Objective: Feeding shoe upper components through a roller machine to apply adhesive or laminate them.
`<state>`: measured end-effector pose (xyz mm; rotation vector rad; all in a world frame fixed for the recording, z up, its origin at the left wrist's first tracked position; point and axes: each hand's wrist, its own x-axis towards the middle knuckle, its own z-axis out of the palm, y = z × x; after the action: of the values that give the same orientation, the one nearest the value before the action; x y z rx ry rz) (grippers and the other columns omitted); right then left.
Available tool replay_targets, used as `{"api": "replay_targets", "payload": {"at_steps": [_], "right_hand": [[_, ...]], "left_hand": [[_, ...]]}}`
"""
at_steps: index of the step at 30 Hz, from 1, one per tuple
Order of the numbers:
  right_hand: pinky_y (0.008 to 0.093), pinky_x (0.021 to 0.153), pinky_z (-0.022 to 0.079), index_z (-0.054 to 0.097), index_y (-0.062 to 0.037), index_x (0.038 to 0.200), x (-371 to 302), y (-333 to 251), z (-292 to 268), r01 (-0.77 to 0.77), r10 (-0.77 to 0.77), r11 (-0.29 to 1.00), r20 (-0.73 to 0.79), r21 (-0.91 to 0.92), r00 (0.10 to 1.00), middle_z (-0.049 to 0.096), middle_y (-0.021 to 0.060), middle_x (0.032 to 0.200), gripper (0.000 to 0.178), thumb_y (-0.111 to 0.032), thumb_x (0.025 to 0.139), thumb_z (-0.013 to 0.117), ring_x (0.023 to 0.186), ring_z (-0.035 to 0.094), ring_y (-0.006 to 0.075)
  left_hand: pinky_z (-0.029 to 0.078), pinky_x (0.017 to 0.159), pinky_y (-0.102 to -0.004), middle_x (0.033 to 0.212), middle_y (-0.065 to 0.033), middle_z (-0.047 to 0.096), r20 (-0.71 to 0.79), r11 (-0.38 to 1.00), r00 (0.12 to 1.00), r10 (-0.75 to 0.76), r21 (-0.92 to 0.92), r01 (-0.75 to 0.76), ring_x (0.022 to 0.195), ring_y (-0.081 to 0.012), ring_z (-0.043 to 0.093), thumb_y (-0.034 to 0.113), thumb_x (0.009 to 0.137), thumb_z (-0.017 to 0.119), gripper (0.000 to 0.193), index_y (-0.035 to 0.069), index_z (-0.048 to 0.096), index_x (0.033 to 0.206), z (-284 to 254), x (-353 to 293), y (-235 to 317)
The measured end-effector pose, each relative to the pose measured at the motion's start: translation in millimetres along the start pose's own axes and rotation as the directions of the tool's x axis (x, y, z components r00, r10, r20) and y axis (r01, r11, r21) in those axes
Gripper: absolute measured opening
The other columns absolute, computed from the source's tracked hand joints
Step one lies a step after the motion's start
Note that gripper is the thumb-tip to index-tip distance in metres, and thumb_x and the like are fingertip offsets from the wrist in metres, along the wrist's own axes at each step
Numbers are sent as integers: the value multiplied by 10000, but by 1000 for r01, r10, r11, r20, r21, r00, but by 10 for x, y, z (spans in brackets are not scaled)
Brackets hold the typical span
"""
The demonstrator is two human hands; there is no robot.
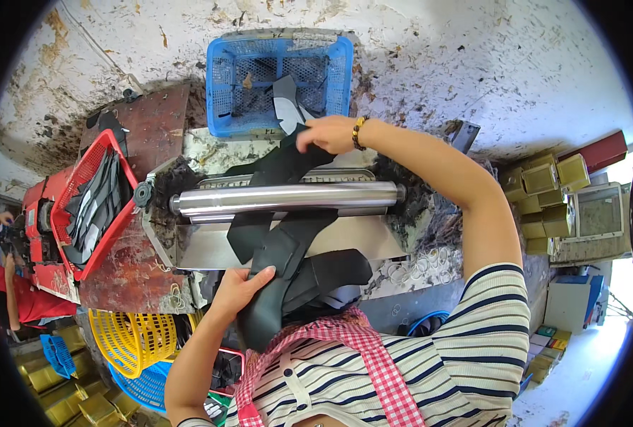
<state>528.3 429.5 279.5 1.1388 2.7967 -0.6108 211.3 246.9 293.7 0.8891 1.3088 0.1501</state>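
Near my body, my left hand (244, 288) grips a small stack of black cut sheet pieces (265, 313), thumb on top. They look like leather or rubber; I cannot tell which. Several more black pieces (249, 238) lie on the metal feed plate (210, 245) before a shiny steel roller (288, 198). Beyond the roller, my right arm reaches over, and my right hand (331, 135) has its curled fingers on a black piece (288, 164) coming out there. Its fingertips are partly hidden. A dark folded piece (331, 274) rests at the plate's near edge.
A blue basket (220, 85) behind the roller holds a few grey-and-white pieces. On the left, a red basket (121, 220) is filled with cut pieces. A yellow basket (128, 341) stands below it. Metal tins (544, 178) are stacked at right. Another person (18, 285) works at far left.
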Motion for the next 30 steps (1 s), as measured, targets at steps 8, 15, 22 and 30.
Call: {"api": "replay_targets", "payload": {"at_steps": [8,15,22,30], "right_hand": [[386,692,427,605,-45,736,-94,-140,-55,-41,38,999,100,30,994,587,134,802,183,-223,699,623,840,541,315],[412,722,428,624,-111,851,-79,-250,-238,-61,62,997,21,-46,998,492,129,931,124,-110,737,574,907,526,317],[393,714,441,650,-90,801,-326,-323,26,-56,71,996,220,-76,973,489,156,951,147,-181,714,573,882,537,307],[418,609,428,560,-36,613,-175,-734,-748,63,-27,974,165,-218,986,511,130,792,205,-192,621,691,729,545,311]], "left_hand": [[452,773,-243,926,-20,622,439,966,862,254,-77,-246,828,-80,556,38,720,697,333,-17,582,1028,-290,-416,-235],[453,595,-210,824,-15,629,77,937,960,271,-251,-244,684,-59,557,110,820,619,207,-25,581,971,195,-43,-283],[439,654,-357,791,-97,610,-63,464,719,693,802,-377,735,-248,567,309,766,660,408,-13,560,996,-26,-173,-768],[431,576,-371,735,-52,593,237,63,731,640,932,-357,663,-252,587,326,722,652,479,125,476,1120,95,-193,-1213]]}}
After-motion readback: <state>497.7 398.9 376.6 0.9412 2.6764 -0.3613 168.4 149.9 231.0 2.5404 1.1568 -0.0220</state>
